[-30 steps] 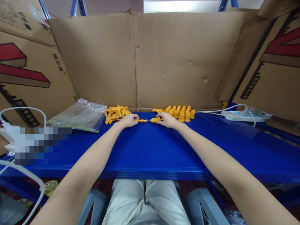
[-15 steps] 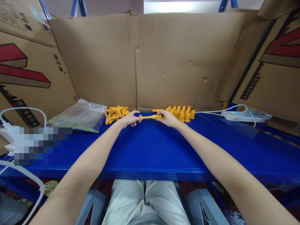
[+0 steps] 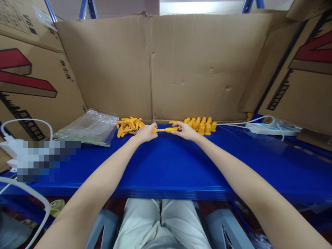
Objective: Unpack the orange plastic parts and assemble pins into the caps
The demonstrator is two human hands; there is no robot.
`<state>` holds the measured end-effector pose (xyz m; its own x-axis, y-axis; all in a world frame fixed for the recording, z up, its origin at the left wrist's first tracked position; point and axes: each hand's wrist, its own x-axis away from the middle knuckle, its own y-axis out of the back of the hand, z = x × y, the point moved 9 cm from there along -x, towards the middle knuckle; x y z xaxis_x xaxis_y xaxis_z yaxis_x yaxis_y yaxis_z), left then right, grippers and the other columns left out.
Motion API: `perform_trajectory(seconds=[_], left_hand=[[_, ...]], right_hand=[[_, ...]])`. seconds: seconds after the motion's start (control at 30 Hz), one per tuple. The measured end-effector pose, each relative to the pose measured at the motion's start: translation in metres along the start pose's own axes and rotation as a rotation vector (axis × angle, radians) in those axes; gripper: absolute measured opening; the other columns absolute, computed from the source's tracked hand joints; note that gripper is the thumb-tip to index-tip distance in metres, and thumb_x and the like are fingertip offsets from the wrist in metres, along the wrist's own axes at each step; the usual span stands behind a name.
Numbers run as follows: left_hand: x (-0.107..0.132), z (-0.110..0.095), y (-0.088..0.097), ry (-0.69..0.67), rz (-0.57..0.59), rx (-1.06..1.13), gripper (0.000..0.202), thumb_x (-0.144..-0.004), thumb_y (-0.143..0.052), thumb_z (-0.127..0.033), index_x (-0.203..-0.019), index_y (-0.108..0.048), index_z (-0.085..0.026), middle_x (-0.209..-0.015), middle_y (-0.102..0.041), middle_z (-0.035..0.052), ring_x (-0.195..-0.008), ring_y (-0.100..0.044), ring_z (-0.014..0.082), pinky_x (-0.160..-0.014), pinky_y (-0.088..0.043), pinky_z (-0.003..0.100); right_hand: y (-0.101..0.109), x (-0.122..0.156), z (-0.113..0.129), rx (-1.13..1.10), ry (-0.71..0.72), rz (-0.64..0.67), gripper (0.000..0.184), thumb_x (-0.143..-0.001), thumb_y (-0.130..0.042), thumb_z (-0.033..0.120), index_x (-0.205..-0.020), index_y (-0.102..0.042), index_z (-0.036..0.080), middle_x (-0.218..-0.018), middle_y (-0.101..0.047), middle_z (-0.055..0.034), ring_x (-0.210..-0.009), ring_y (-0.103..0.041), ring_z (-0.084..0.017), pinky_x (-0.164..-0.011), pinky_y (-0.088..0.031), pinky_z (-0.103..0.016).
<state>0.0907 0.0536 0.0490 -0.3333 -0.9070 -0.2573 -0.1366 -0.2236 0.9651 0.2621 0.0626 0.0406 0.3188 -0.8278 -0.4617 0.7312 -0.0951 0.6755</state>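
A slim orange-yellow plastic rod with a ribbed, screw-like shaft (image 3: 162, 130) stretches between my two hands just above the table. My left hand (image 3: 146, 132) is closed around its rounded left end. At the thicker right end, the fingers of my right hand (image 3: 185, 130) pinch it; part of that end is hidden by them. Beside my left hand lies a pile of branched orange-yellow plastic pieces (image 3: 129, 123) with small bead chains. Several orange-yellow flared plastic cylinders (image 3: 207, 128) stand in rows to the right of my right hand. Another orange-yellow piece (image 3: 173, 122) shows behind the rod.
The blue table (image 3: 168, 162) is walled by a cardboard sheet (image 3: 197, 69) behind and printed boxes at both sides. A clear plastic bag (image 3: 89, 128) lies left. A white power strip (image 3: 272, 129) with cables sits right; more white cables hang at the left edge.
My left hand has shifted slightly right and its fingers, looser before, now close round the rod's left end. My right hand stays at the other end.
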Motion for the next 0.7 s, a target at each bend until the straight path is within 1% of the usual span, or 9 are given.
perform_trajectory(seconds=[0.1,0.2,0.3,0.37,0.43,0.5,0.57,0.63,0.7], left_hand=[[0.000,0.002,-0.001,0.012,0.013,0.013,0.037,-0.076,-0.054,-0.034,-0.111,-0.054,-0.023,-0.089,-0.067,0.0081,-0.082,-0.064,0.0255,-0.066,-0.044,0.031],[-0.001,0.006,-0.003,0.015,0.018,0.034,0.036,-0.076,-0.054,-0.033,-0.110,-0.054,-0.023,-0.087,-0.067,0.0071,-0.081,-0.063,0.0240,-0.065,-0.043,0.030],[-0.002,0.007,-0.006,-0.003,0.009,0.047,0.035,-0.076,-0.053,-0.033,-0.110,-0.053,-0.023,-0.084,-0.066,0.0063,-0.079,-0.062,0.0236,-0.064,-0.041,0.029],[-0.003,0.007,-0.006,-0.015,0.001,0.051,0.034,-0.077,-0.053,-0.034,-0.109,-0.053,-0.023,-0.082,-0.065,0.0055,-0.078,-0.062,0.0233,-0.063,-0.041,0.029],[-0.003,0.006,-0.006,-0.024,0.000,0.059,0.034,-0.077,-0.053,-0.034,-0.109,-0.052,-0.023,-0.081,-0.065,0.0047,-0.078,-0.062,0.0226,-0.063,-0.040,0.028],[-0.003,0.004,-0.006,-0.031,0.001,0.072,0.034,-0.077,-0.054,-0.033,-0.109,-0.053,-0.023,-0.079,-0.065,0.0042,-0.078,-0.061,0.0223,-0.064,-0.040,0.028],[-0.003,0.004,-0.006,-0.032,0.000,0.087,0.033,-0.075,-0.054,-0.031,-0.108,-0.053,-0.023,-0.078,-0.065,0.0038,-0.076,-0.061,0.0220,-0.063,-0.040,0.028],[-0.004,0.005,-0.006,-0.029,-0.002,0.112,0.032,-0.074,-0.055,-0.029,-0.106,-0.054,-0.023,-0.075,-0.065,0.0027,-0.073,-0.060,0.0211,-0.061,-0.038,0.027],[-0.004,0.006,-0.006,-0.027,-0.003,0.146,0.031,-0.073,-0.055,-0.028,-0.104,-0.054,-0.023,-0.072,-0.065,0.0014,-0.070,-0.060,0.0197,-0.060,-0.038,0.027]], right_hand=[[0.001,-0.001,-0.009,-0.128,-0.059,0.033,0.041,-0.075,-0.067,0.022,-0.114,-0.056,0.016,-0.117,-0.061,-0.0113,-0.081,-0.065,-0.014,-0.078,-0.053,-0.032],[0.000,-0.002,-0.014,-0.198,-0.105,0.097,0.045,-0.073,-0.069,0.018,-0.116,-0.054,0.016,-0.119,-0.060,-0.0109,-0.079,-0.066,-0.013,-0.077,-0.055,-0.031],[0.000,-0.001,-0.015,-0.309,-0.138,0.111,0.034,-0.077,-0.067,0.017,-0.108,-0.056,0.016,-0.109,-0.065,-0.0091,-0.076,-0.067,-0.013,-0.079,-0.055,-0.032],[-0.004,0.000,-0.016,-0.399,-0.179,0.132,0.024,-0.081,-0.064,0.023,-0.103,-0.056,0.016,-0.095,-0.068,-0.0075,-0.070,-0.068,-0.013,-0.077,-0.056,-0.032],[-0.007,0.002,-0.017,-0.453,-0.230,0.148,0.020,-0.085,-0.061,0.030,-0.097,-0.056,0.016,-0.084,-0.068,-0.0063,-0.064,-0.067,-0.013,-0.070,-0.057,-0.031],[-0.007,0.004,-0.019,-0.463,-0.272,0.140,0.020,-0.087,-0.058,0.036,-0.092,-0.056,0.016,-0.078,-0.068,-0.0058,-0.058,-0.066,-0.013,-0.063,-0.057,-0.028],[-0.006,0.005,-0.018,-0.463,-0.281,0.142,0.023,-0.087,-0.058,0.038,-0.090,-0.056,0.016,-0.075,-0.068,-0.0058,-0.057,-0.065,-0.012,-0.059,-0.056,-0.026],[-0.007,0.006,-0.017,-0.470,-0.270,0.174,0.024,-0.085,-0.062,0.039,-0.092,-0.056,0.017,-0.077,-0.069,-0.0060,-0.060,-0.066,-0.013,-0.058,-0.054,-0.024],[-0.009,0.006,-0.017,-0.471,-0.259,0.213,0.029,-0.079,-0.069,0.036,-0.097,-0.056,0.017,-0.080,-0.069,-0.0062,-0.063,-0.067,-0.013,-0.060,-0.054,-0.023]])
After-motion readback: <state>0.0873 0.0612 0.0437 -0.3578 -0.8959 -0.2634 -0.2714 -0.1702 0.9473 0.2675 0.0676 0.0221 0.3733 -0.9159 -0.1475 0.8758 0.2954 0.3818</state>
